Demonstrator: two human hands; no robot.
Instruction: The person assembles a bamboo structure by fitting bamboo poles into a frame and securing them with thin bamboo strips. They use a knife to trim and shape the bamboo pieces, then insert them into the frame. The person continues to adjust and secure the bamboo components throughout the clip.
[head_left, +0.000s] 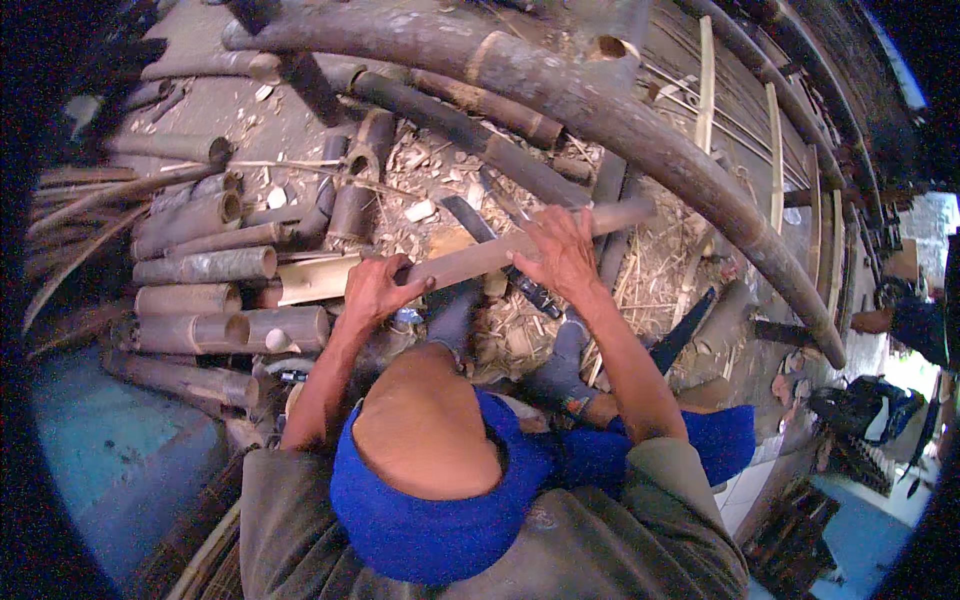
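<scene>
A flat, pale brown bamboo slat [478,262] lies slantwise across my front, its right end farther out than its left. My left hand [380,288] grips it near the left end, with the thumb along the near edge. Farther along, my right hand [560,252] is closed round the slat, and its far end sticks out past the fingers. Beneath the slat, a long dark, flat piece [470,218] slants down between my feet; I cannot tell whether it is a blade or wood. My bent left knee [425,425] is just below the hands.
Cut bamboo tubes [205,265] are stacked at the left. A long, thick bamboo pole [640,130] arches across the far side and down the right. Shavings [520,330] and chips cover the ground round my feet. Another dark, pointed strip [685,330] lies right of my right forearm.
</scene>
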